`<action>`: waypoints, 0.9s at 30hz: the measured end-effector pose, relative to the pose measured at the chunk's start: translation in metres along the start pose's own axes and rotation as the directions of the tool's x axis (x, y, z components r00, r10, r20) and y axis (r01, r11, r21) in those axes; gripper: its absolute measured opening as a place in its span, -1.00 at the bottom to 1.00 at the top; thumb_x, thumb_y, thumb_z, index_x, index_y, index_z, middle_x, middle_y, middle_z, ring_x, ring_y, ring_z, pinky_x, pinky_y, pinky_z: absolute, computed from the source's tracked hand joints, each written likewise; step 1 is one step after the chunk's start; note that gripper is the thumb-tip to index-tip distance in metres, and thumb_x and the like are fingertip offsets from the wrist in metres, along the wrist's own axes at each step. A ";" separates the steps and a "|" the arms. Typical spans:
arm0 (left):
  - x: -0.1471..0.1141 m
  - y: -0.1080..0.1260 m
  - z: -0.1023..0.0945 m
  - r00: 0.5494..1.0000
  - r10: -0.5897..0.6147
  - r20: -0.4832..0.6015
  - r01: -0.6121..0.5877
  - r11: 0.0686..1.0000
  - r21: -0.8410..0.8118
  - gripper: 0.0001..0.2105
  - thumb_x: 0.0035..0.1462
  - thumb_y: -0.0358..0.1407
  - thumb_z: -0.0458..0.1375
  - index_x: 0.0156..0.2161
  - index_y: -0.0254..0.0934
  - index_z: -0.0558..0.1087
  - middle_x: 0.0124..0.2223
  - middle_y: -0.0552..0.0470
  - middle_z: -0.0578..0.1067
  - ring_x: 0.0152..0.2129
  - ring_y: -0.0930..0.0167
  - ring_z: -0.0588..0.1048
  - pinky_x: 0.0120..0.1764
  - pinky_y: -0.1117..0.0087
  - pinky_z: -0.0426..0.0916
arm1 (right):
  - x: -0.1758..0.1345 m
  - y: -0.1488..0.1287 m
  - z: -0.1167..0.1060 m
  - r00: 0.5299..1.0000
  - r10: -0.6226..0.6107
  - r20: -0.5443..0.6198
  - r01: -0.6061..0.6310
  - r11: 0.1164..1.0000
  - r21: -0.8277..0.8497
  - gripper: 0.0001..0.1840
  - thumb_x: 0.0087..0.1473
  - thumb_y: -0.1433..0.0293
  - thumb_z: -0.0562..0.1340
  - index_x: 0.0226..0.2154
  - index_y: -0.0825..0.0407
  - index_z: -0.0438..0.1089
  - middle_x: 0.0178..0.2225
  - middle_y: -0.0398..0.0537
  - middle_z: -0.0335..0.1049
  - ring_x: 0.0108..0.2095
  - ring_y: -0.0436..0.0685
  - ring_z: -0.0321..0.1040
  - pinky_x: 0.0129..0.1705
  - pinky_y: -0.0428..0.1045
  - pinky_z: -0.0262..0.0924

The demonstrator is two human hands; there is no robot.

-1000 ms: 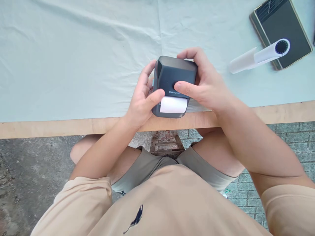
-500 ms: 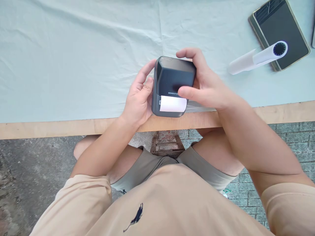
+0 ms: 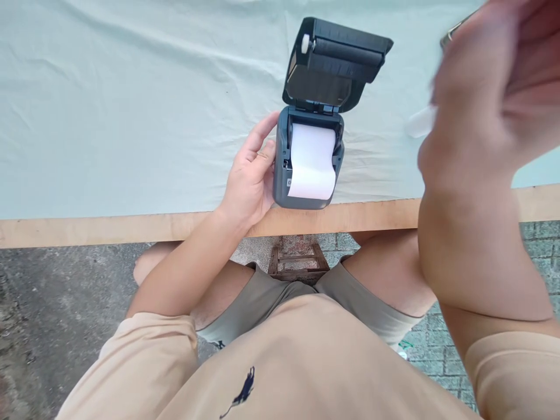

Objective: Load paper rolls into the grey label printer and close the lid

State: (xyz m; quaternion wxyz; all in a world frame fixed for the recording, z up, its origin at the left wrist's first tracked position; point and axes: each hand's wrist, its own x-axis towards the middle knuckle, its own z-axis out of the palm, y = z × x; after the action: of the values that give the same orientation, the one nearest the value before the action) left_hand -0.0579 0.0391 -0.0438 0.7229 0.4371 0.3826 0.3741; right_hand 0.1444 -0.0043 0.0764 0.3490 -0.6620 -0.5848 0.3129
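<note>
- Cloth (image 3: 131,116): pale, creased.
- Right hand (image 3: 490,87): raised, blurred (grip: cannot tell).
- Printer (image 3: 315,107): rounded dark plastic box, lid raised, by wooden edge (image 3: 109,230).
- Left hand (image 3: 248,178): gripping printer's left side.
- Paper (image 3: 312,163): smooth, white, curved, inside.

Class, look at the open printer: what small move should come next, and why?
Probably lower the right hand to the white paper: the lid stands open, leaving the paper exposed, the left hand holds the printer, and the right hand hangs clear of it.
</note>
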 end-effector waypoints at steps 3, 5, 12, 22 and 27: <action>-0.001 0.002 0.002 1.000 -0.011 0.011 0.011 1.000 0.003 -0.40 0.28 0.11 0.21 0.31 -0.07 0.32 0.22 -0.05 0.57 0.35 0.07 0.45 0.23 0.01 0.54 | -0.006 -0.002 0.004 0.958 -0.286 0.011 0.273 0.902 -0.334 -0.80 0.24 0.15 0.24 -0.35 -0.13 0.44 -0.42 -0.06 0.42 -0.38 0.19 0.40 -0.30 0.17 0.22; -0.001 0.001 0.001 0.999 0.005 0.037 -0.006 1.000 0.026 -0.38 0.31 0.15 0.14 0.34 -0.07 0.28 0.21 -0.09 0.58 0.38 0.07 0.42 0.25 0.00 0.53 | -0.004 0.002 0.010 0.964 -0.206 0.167 0.262 0.840 -0.475 -0.91 0.16 0.25 0.26 -0.34 -0.11 0.44 -0.42 -0.08 0.47 -0.45 0.15 0.34 -0.36 0.12 0.12; 0.001 -0.004 -0.005 0.997 0.026 0.070 -0.026 1.000 0.000 -0.41 0.27 0.14 0.20 0.32 0.00 0.32 0.23 0.00 0.58 0.40 0.12 0.40 0.30 0.06 0.51 | 0.010 0.005 0.024 0.962 -0.043 0.269 0.216 0.720 -0.660 -0.87 0.11 0.32 0.31 -0.32 -0.04 0.34 -0.43 0.03 0.36 -0.42 0.21 0.35 -0.39 0.09 0.16; 0.000 -0.002 -0.003 0.994 -0.046 0.097 0.054 0.995 -0.089 -0.34 0.21 0.12 0.28 0.33 -0.03 0.30 0.20 0.02 0.60 0.13 0.18 0.63 0.05 0.18 0.64 | 0.014 0.014 0.027 0.937 -0.140 0.320 0.334 0.628 -0.703 -0.78 0.08 0.33 0.27 -0.49 0.00 0.24 -0.58 -0.05 0.14 -0.61 -0.03 -0.17 -0.53 -0.01 -0.17; 0.001 -0.005 -0.006 0.993 -0.017 0.120 0.017 1.000 -0.004 -0.35 0.27 0.19 0.18 0.35 0.02 0.28 0.14 0.02 0.60 0.25 0.12 0.55 0.12 0.09 0.61 | 0.015 0.002 0.023 0.924 -0.149 0.352 0.368 0.600 -0.711 -0.86 0.00 0.34 0.27 -0.48 -0.04 0.27 -0.63 -0.11 0.08 -0.61 -0.02 -0.26 -0.55 0.02 -0.22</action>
State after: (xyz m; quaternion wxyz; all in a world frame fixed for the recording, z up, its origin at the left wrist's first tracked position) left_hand -0.0622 0.0400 -0.0510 0.7488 0.4536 0.3413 0.3422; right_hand 0.1290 0.0127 0.0617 -0.0012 -0.6077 -0.7916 0.0643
